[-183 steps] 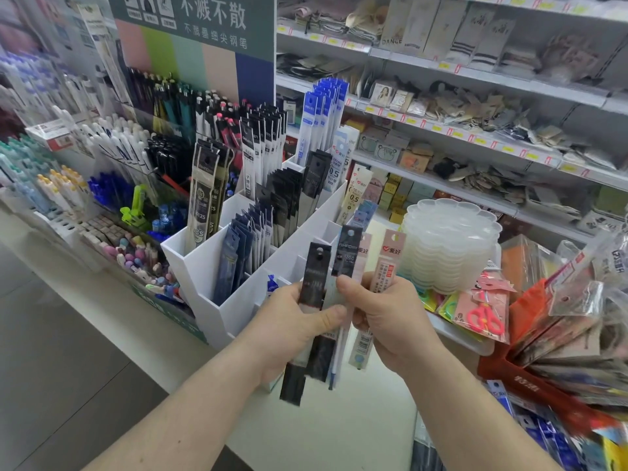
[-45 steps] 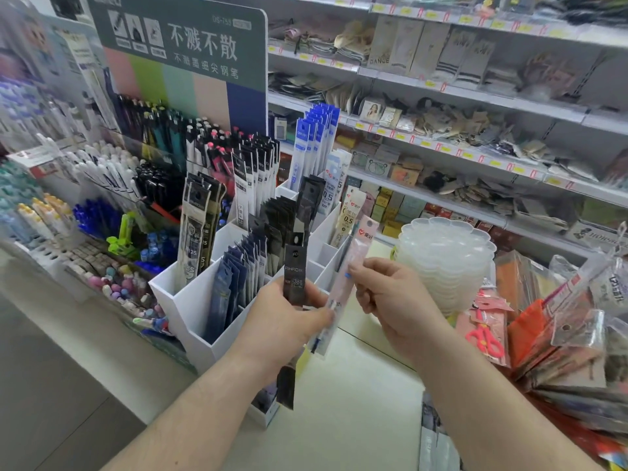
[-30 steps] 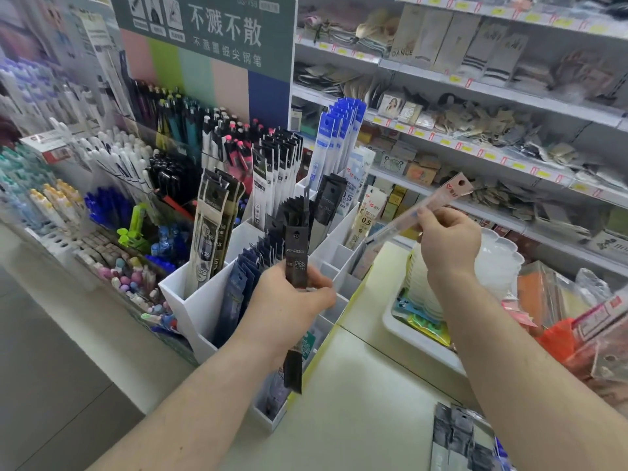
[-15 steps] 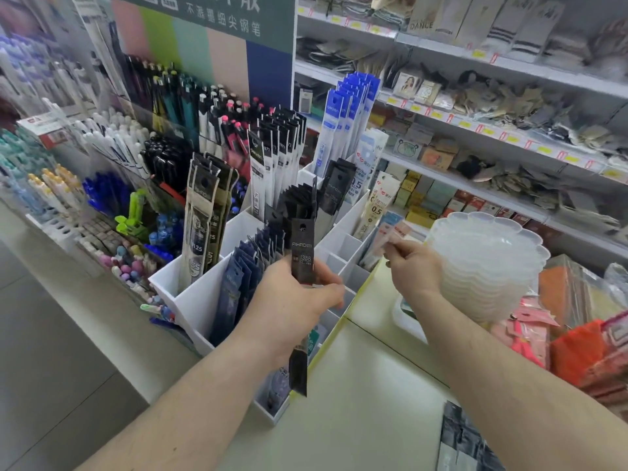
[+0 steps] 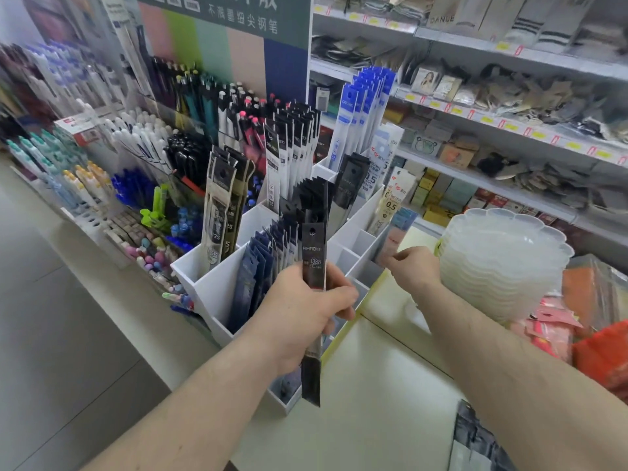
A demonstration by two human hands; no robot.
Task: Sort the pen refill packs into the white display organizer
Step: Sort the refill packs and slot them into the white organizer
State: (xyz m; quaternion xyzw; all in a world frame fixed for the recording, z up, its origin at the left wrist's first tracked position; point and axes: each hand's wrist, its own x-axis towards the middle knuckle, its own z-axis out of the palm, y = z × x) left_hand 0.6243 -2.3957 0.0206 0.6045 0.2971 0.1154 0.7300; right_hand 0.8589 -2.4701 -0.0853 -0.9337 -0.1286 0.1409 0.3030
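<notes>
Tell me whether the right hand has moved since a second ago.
Yes. The right hand came down from above the stacked clear trays to the white organizer's right-side slot.

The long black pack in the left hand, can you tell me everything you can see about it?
The black refill pack is a long, narrow, glossy plastic sleeve, upright. Its top has a small hanging hole, pale lettering and the number 1388. The left hand grips its middle, fingers curled round it, so the top sticks up above the fist and the bottom hangs below. It is held in front of the white display organizer, not in any slot. Whether more than one pack is held cannot be told.
</notes>
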